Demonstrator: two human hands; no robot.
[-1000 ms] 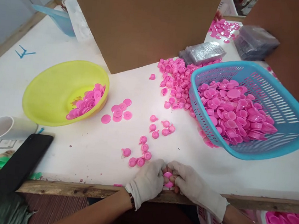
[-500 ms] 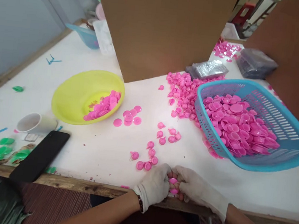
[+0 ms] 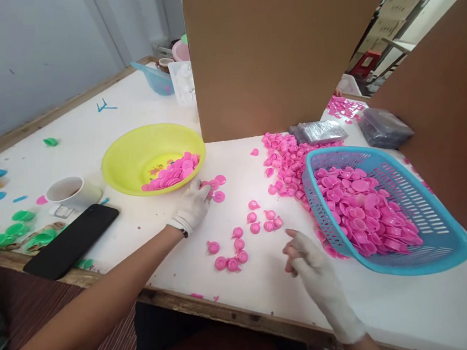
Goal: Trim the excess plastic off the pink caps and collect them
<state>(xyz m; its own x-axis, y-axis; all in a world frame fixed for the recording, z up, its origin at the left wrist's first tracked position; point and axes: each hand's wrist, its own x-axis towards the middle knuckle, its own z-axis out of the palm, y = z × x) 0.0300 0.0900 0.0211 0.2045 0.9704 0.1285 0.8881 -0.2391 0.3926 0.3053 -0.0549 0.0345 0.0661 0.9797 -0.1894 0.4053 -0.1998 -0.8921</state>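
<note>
White-gloved, had the left hand (image 3: 192, 207) at the flat pink discs (image 3: 218, 197) beside the yellow bowl (image 3: 130, 158), couldn't tell if gripping any. Held the right hand (image 3: 312, 266) half-open, between some little pink cups (image 3: 255, 228) and the blue basket (image 3: 439, 241).

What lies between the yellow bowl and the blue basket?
The head view shows pink discs by the left hand, loose pink pieces, and a pink heap.

Plain yellow basin (image 3: 135, 153), blue slotted basket (image 3: 441, 219), seemingly greyish wall (image 3: 86, 26).
</note>
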